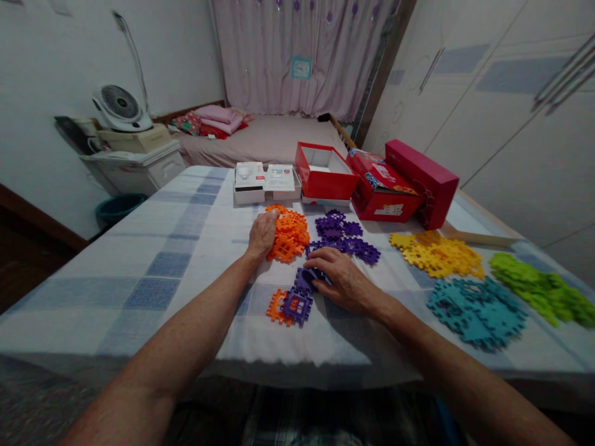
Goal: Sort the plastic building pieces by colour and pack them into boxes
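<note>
Flat interlocking plastic pieces with notched edges lie on the table in piles by colour. My left hand (263,233) rests against the left side of the orange pile (292,232), its fingers bent and pressed together; the fingertips are partly hidden. In front of the purple pile (337,230), my right hand (341,277) has its thumb and fingers around a dark purple piece (307,277), which they partly cover. Close to me, another purple piece (297,306) overlaps a single orange piece (276,307).
Yellow (437,254), teal (476,310) and green pieces (542,288) form piles at the right. Along the back stand white boxes (250,183), an open red box (325,183), a closed red box (385,192) and a leaning red lid (425,186). A checked cloth (176,266) covers the table.
</note>
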Available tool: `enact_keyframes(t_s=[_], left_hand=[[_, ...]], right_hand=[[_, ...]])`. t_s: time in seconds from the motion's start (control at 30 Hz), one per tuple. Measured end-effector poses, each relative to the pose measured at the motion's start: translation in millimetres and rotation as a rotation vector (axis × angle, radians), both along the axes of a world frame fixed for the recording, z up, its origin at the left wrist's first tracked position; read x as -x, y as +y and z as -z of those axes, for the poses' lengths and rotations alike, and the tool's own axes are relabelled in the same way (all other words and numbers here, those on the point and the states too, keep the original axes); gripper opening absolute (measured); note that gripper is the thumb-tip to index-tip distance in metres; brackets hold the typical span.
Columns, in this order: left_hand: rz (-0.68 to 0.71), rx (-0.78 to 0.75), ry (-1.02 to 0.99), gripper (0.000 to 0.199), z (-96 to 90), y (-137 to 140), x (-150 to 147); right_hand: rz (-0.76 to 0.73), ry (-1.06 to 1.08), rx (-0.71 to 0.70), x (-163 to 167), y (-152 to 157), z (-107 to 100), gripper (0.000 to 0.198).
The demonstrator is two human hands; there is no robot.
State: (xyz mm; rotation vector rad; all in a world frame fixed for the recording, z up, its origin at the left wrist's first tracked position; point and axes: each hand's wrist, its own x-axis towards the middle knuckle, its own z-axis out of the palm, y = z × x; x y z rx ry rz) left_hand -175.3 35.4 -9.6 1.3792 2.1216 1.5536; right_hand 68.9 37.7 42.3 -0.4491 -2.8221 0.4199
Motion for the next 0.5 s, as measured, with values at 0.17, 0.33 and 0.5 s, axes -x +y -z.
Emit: enact_keyframes(t_s=[0.17, 0.33, 0.5], left_hand=[[0.019, 0.025, 0.100, 0.045, 1.1, 0.1, 2.9], [0.003, 0.053, 0.091, 0.045, 3.1, 1.9, 4.2], [-0.007, 0.044, 0.080, 0.044, 4.2, 3.5, 4.8]], right_hand=[[-0.158, -0.106, 0.009, 4.6, -6.9, -1.5, 0.039], [-0.036, -0.140, -0.095, -1.4, 3.6, 5.3, 0.031], [0.076, -0.130, -0.122, -16.0, 29.1, 13.2, 0.033]])
